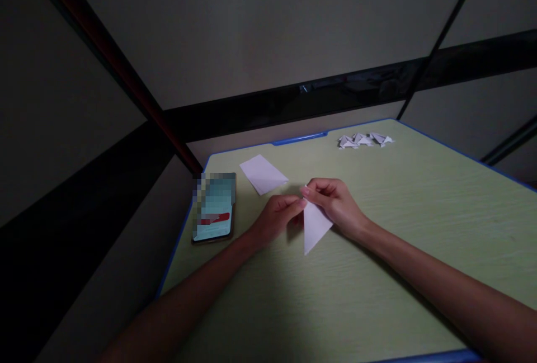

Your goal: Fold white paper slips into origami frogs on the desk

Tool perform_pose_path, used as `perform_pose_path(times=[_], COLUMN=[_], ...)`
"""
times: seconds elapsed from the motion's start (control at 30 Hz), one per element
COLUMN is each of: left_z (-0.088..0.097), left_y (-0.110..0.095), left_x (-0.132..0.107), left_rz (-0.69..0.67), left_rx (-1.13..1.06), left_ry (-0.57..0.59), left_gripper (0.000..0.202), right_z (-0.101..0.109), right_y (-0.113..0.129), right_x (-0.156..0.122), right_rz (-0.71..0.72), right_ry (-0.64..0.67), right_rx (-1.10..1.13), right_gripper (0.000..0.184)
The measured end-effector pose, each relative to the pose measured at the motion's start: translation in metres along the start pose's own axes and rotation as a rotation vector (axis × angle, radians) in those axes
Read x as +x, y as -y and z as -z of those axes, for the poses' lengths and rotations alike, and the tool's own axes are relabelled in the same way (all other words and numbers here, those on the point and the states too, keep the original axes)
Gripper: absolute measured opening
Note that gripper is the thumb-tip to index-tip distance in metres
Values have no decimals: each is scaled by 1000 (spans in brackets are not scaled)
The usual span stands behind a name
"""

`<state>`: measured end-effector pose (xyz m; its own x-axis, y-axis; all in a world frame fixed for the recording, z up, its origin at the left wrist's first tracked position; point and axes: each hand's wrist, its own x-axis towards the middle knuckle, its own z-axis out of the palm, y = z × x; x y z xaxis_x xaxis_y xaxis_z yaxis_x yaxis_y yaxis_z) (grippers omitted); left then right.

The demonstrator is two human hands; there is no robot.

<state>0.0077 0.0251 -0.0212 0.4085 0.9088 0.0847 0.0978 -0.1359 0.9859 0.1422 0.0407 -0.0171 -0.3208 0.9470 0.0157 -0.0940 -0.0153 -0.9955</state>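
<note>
A white sheet of paper [315,225], folded into a triangle, is held between my two hands above the table. My left hand [277,215] pinches its upper left corner between thumb and fingers. On the other side, my right hand [335,203] grips the top and right part, thumb lying along the upper edge. The thumbs nearly meet at the top corner, and the fingers behind the paper are partly hidden. One long point of the triangle hangs down toward me.
The pale green table [419,229] has a blue rim. White paper [262,174] lies beyond my left hand. A lit phone [216,212] rests near the left edge. Three folded paper figures [363,140] stand in a row at the far edge. Dark-striped panels [272,33] rise behind.
</note>
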Motion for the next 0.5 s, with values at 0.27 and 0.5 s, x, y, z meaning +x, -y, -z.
perform_pose_path(times=[0.27,0.5], left_z=[-14,-17], left_y=[0,0], left_x=[-1,-4], left_rz=[-5,44], left_rx=[63,21], left_ry=[-205,-226], left_gripper=[26,32], right_z=[-8,-7], right_y=[-6,-7], right_x=[-5,-6], right_rz=[210,264], right_ry=[-190,-255], right_rx=[-171,-265], right_gripper=[29,26])
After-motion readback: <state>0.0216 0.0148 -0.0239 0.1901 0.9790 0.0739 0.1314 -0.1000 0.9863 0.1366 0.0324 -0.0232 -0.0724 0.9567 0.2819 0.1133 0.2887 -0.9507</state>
